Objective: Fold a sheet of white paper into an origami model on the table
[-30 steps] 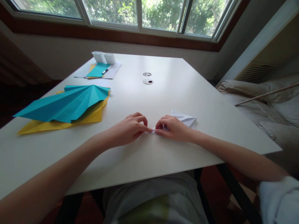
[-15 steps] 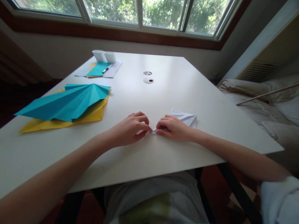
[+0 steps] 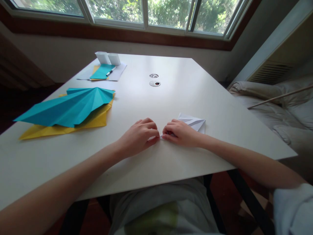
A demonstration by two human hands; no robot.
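Note:
A folded sheet of white paper point(image 3: 198, 122) lies near the front edge of the white table point(image 3: 137, 176), partly hidden under my right hand. My right hand point(image 3: 181, 133) is closed on this paper, fingers curled over its narrow left end. Just left of it, my left hand point(image 3: 144, 134) pinches the paper's thin tip between thumb and fingers. Only a small sliver of the tip shows between the two hands. Creases run across the wider right part of the sheet.
On the left lie a pleated blue paper point(image 3: 73, 106) and a folded yellow paper point(image 3: 95, 120) beneath it. Farther back are blue sheets point(image 3: 102, 71), a pen point(image 3: 111, 71) and white paper boxes point(image 3: 113, 59). Two round cable holes point(image 3: 155, 84) mark the tabletop. A couch point(image 3: 281, 107) stands at right.
My left thumb and fingers have closed together on the paper's tip, moving slightly right. My right hand and the paper stay almost in place; the view shifts a little.

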